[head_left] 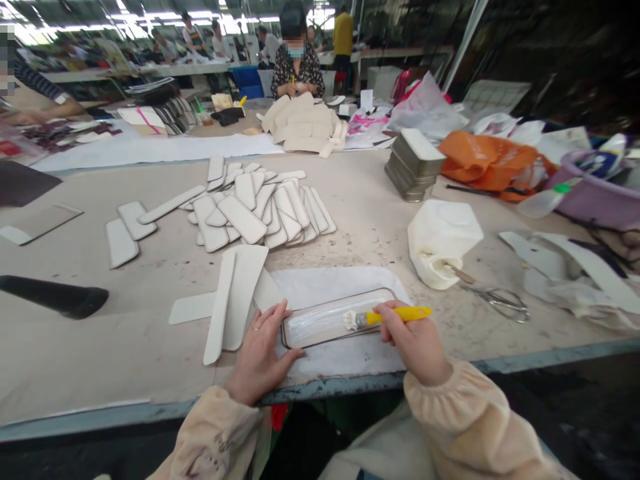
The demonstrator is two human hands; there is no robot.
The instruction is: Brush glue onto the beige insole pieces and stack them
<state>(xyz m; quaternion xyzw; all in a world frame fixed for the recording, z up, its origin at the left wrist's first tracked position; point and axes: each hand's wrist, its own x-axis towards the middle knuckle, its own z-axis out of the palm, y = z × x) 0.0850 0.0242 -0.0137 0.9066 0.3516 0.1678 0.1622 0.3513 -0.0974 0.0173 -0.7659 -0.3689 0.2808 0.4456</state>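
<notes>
My right hand [413,340] grips a paintbrush [400,315] by its yellow handle. White paste coats the bristles, which touch a long rounded panel [320,323] with a dark edge. Wet white streaks cover the panel's left and middle parts. My left hand [263,350] lies with fingers and thumb spread at the panel's left end, steadying it. Beneath the panel is a white sheet [350,280]. Loose pale strips [220,313] lie just left of my left hand. To the right stands a cut white plastic jug [445,237] with a stick in its opening.
Farther back is a heap of pale rounded pieces [260,207]. A stack of pieces [414,163], scissors [500,303], an orange bag [493,163] and a purple basin [600,193] occupy the right. A black rod-like object [55,297] lies left. A person [297,63] works across the table.
</notes>
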